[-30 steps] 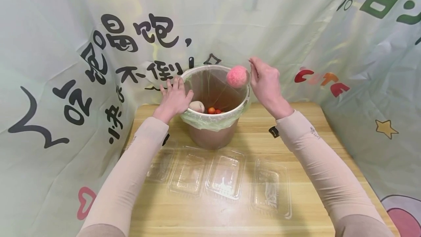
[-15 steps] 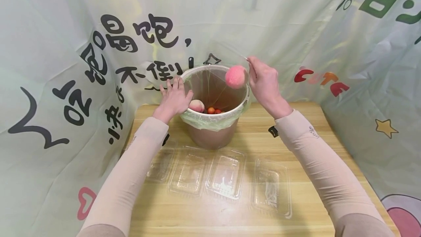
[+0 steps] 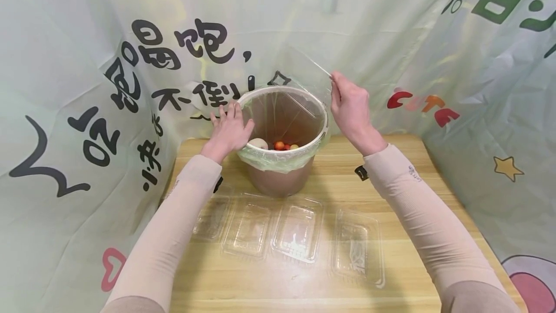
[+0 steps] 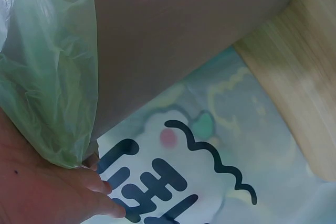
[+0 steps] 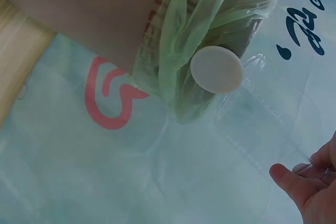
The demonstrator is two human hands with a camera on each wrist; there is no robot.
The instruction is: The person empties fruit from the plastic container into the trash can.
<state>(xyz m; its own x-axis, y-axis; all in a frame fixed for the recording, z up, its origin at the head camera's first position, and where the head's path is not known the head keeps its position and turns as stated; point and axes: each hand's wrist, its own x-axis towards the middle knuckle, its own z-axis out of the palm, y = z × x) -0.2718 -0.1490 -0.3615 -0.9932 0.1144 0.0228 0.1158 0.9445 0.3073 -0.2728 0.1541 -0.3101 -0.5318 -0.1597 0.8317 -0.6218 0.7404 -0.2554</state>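
My right hand [image 3: 351,107] pinches the edge of a clear plastic container [image 5: 262,119], tilted over the back right of the bin [image 3: 280,180]. Nothing shows inside that container. My left hand [image 3: 230,129], fingers spread, rests on the left side of the bin's white rim. A pale green bag [image 3: 273,162] lines the bin and hangs over the rim. Inside, a pale round fruit [image 3: 258,143] sits at the left, with small orange-red fruits [image 3: 279,146] beside it; the near wall hides the rest. In the left wrist view, my left fingers [image 4: 100,203] lie beside the bag's hanging edge.
Several clear plastic containers [image 3: 297,231] lie in a row on the wooden table [image 3: 278,289] in front of the bin. A printed cloth [image 3: 373,37] stands behind and at both sides. A white disc [image 5: 216,69] sits on the bin's side.
The pink ball at the right of the bin's mouth has gone from view. The container in my right hand now shows tilted there. The pale fruit has turned; my left hand has stayed.
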